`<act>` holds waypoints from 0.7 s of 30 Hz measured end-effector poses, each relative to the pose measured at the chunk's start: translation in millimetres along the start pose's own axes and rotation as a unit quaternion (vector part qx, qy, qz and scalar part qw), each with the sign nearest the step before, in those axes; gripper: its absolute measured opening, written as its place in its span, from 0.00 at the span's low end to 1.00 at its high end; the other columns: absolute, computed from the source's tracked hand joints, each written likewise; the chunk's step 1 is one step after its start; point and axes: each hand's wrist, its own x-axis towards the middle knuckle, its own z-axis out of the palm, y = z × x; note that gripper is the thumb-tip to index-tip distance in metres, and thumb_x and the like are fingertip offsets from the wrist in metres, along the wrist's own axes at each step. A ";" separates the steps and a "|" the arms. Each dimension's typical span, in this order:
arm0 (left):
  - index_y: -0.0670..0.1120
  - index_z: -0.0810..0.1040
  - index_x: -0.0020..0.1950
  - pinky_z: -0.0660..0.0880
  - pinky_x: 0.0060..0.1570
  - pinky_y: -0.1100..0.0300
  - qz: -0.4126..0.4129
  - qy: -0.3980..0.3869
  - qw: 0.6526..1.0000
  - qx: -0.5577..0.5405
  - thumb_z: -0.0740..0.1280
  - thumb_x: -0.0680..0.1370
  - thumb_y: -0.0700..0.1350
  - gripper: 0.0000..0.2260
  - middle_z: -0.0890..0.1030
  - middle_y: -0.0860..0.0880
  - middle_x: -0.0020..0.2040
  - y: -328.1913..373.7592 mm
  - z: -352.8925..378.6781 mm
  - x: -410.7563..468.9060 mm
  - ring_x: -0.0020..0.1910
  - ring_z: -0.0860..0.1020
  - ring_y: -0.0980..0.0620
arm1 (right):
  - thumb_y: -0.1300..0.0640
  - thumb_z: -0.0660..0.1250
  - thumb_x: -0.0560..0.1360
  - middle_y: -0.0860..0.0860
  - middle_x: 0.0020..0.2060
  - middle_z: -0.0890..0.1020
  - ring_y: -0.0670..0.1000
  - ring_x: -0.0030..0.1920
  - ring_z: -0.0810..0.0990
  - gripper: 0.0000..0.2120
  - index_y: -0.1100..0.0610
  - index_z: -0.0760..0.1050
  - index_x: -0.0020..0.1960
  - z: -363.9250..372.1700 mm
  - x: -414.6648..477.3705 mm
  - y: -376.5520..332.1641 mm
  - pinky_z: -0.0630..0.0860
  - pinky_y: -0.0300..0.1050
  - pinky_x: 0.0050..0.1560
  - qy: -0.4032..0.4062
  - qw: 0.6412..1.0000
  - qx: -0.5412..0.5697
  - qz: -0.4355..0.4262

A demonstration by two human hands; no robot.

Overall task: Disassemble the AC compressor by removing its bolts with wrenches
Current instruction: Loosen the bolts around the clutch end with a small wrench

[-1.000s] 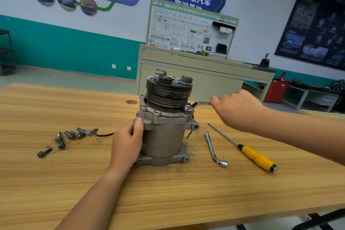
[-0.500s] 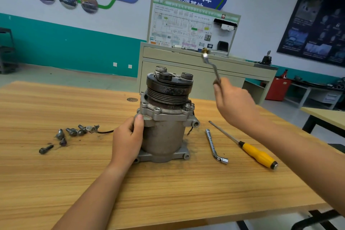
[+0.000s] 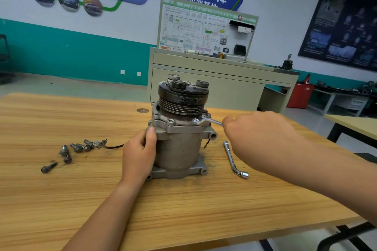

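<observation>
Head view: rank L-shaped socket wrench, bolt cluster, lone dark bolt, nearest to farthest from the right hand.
1. L-shaped socket wrench, beside the right hand.
2. Bolt cluster, left of the compressor.
3. Lone dark bolt, farthest left.

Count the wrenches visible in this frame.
2. One wrench is gripped by the right hand, its head on the upper flange of the compressor. An L-shaped wrench lies on the table right of the compressor. The right arm may hide other tools.
</observation>
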 end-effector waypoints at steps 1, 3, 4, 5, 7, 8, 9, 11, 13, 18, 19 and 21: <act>0.47 0.60 0.30 0.56 0.29 0.58 -0.002 -0.001 1.000 -0.002 0.52 0.70 0.64 0.21 0.61 0.52 0.26 0.5 0.0 -0.2 0.26 0.60 0.57 | 0.65 0.56 0.75 0.47 0.28 0.61 0.47 0.25 0.58 0.07 0.54 0.61 0.45 -3.0 0.3 1.0 0.56 0.40 0.23 0.006 1.000 -0.002 0.008; 0.47 0.60 0.29 0.57 0.29 0.56 -0.008 -0.004 1.000 -0.003 0.52 0.70 0.64 0.20 0.61 0.52 0.26 1.7 -0.1 -0.8 0.26 0.60 0.57 | 0.65 0.55 0.76 0.48 0.27 0.62 0.47 0.25 0.59 0.06 0.55 0.61 0.45 -6.4 0.5 3.8 0.56 0.40 0.23 0.015 1.000 -0.009 0.020; 0.48 0.60 0.29 0.57 0.29 0.56 -0.010 -0.005 1.000 -0.002 0.52 0.69 0.64 0.20 0.61 0.52 0.26 2.1 -0.4 -1.1 0.26 0.60 0.57 | 0.64 0.55 0.76 0.48 0.27 0.62 0.48 0.25 0.59 0.05 0.55 0.62 0.46 -7.0 0.5 5.3 0.57 0.40 0.23 0.010 1.000 -0.011 0.025; 0.48 0.60 0.29 0.57 0.29 0.57 -0.012 -0.005 1.000 -0.002 0.52 0.69 0.64 0.20 0.61 0.52 0.26 2.4 -0.4 -1.3 0.26 0.60 0.57 | 0.64 0.56 0.76 0.49 0.27 0.63 0.48 0.26 0.60 0.05 0.55 0.64 0.47 -7.4 1.1 6.5 0.58 0.39 0.23 0.002 0.999 -0.014 0.028; 0.48 0.59 0.29 0.55 0.27 0.61 -0.007 -0.006 1.000 -0.001 0.52 0.69 0.64 0.20 0.61 0.54 0.25 2.9 -0.7 -1.3 0.26 0.61 0.57 | 0.64 0.56 0.76 0.49 0.28 0.64 0.48 0.26 0.61 0.07 0.56 0.68 0.51 -6.2 3.4 8.3 0.58 0.39 0.23 -0.014 0.999 -0.021 0.028; 0.48 0.59 0.29 0.55 0.26 0.62 -0.005 -0.007 1.000 0.004 0.52 0.70 0.64 0.21 0.60 0.55 0.24 3.1 -0.9 -1.2 0.25 0.61 0.57 | 0.65 0.56 0.76 0.49 0.28 0.63 0.48 0.26 0.61 0.08 0.56 0.69 0.52 -5.4 5.5 8.9 0.58 0.40 0.24 -0.020 0.999 -0.024 0.025; 0.48 0.59 0.29 0.55 0.26 0.62 -0.003 -0.006 1.000 0.009 0.51 0.70 0.64 0.21 0.61 0.55 0.24 3.2 -1.1 -1.2 0.25 0.61 0.57 | 0.65 0.57 0.76 0.49 0.28 0.63 0.48 0.26 0.61 0.08 0.57 0.70 0.53 -5.7 7.9 9.2 0.59 0.40 0.24 -0.027 0.999 -0.027 0.021; 0.47 0.61 0.29 0.56 0.28 0.59 -0.001 -0.007 1.000 0.017 0.51 0.70 0.64 0.22 0.62 0.52 0.25 2.8 -0.9 -1.4 0.26 0.61 0.57 | 0.65 0.57 0.76 0.50 0.28 0.63 0.51 0.30 0.66 0.09 0.58 0.71 0.54 -7.1 12.8 9.1 0.64 0.41 0.28 -0.039 0.999 -0.033 0.008; 0.46 0.62 0.30 0.58 0.29 0.56 0.000 -0.009 1.000 0.019 0.51 0.70 0.64 0.22 0.63 0.51 0.26 2.6 -1.1 -1.7 0.26 0.61 0.56 | 0.65 0.57 0.77 0.50 0.29 0.62 0.52 0.34 0.68 0.09 0.59 0.71 0.55 -9.2 16.2 8.3 0.68 0.42 0.35 -0.046 0.998 -0.042 -0.011; 0.46 0.61 0.30 0.57 0.30 0.56 0.000 -0.012 1.000 0.022 0.51 0.70 0.64 0.22 0.63 0.51 0.26 3.4 -1.7 -2.0 0.27 0.61 0.55 | 0.67 0.59 0.77 0.52 0.29 0.62 0.51 0.27 0.62 0.11 0.62 0.71 0.58 -10.2 14.8 6.5 0.67 0.41 0.32 -0.073 0.994 -0.067 -0.039; 0.46 0.61 0.30 0.58 0.30 0.55 -0.001 -0.012 1.000 0.022 0.51 0.70 0.64 0.22 0.63 0.50 0.26 3.3 -1.8 -1.8 0.27 0.61 0.55 | 0.67 0.59 0.76 0.52 0.29 0.62 0.51 0.26 0.61 0.11 0.63 0.70 0.58 -10.7 14.1 6.1 0.66 0.41 0.29 -0.078 0.994 -0.068 -0.042; 0.46 0.62 0.30 0.58 0.30 0.55 -0.001 -0.011 1.000 0.021 0.51 0.70 0.64 0.22 0.63 0.51 0.26 3.2 -2.1 -1.4 0.28 0.61 0.53 | 0.68 0.58 0.77 0.53 0.30 0.65 0.51 0.26 0.61 0.11 0.64 0.70 0.59 -12.3 13.2 5.5 0.64 0.41 0.25 -0.084 0.993 -0.069 -0.049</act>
